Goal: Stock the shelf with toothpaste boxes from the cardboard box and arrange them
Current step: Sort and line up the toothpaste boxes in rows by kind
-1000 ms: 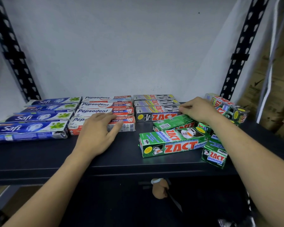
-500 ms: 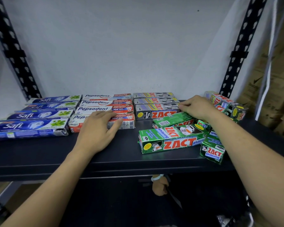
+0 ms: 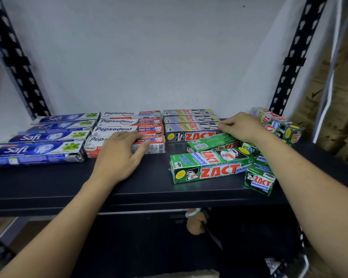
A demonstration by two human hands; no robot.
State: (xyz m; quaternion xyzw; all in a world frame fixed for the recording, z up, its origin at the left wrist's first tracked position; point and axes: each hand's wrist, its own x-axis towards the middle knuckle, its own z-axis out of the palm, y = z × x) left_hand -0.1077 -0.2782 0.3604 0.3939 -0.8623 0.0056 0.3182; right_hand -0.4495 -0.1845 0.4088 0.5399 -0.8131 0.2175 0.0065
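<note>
On the dark shelf (image 3: pixel 48 185) lie rows of blue Safi boxes (image 3: pixel 38 151), white-red Pepsodent boxes (image 3: pixel 129 122) and silver Zact boxes (image 3: pixel 189 125). My left hand (image 3: pixel 121 157) rests flat, fingers spread, on the front Pepsodent box (image 3: pixel 155 146). My right hand (image 3: pixel 243 127) pinches the right end of the front silver Zact box (image 3: pixel 193 135), above a tilted green Zact box (image 3: pixel 211 143). A larger green Zact box (image 3: pixel 207 167) lies askew in front. Another green one (image 3: pixel 259 177) stands at the edge under my right forearm. The cardboard box is out of sight.
A loose pile of silver and red Zact boxes (image 3: pixel 279 125) leans at the shelf's right end. Black perforated uprights (image 3: pixel 289 63) flank the shelf, with a white wall behind. Brown cartons (image 3: pixel 340 97) stand to the right. A small brown object (image 3: pixel 195 221) hangs below the shelf.
Both hands have stayed almost where they were. My right hand's fingertips have crept slightly left along the silver Zact row. The view has shifted a little.
</note>
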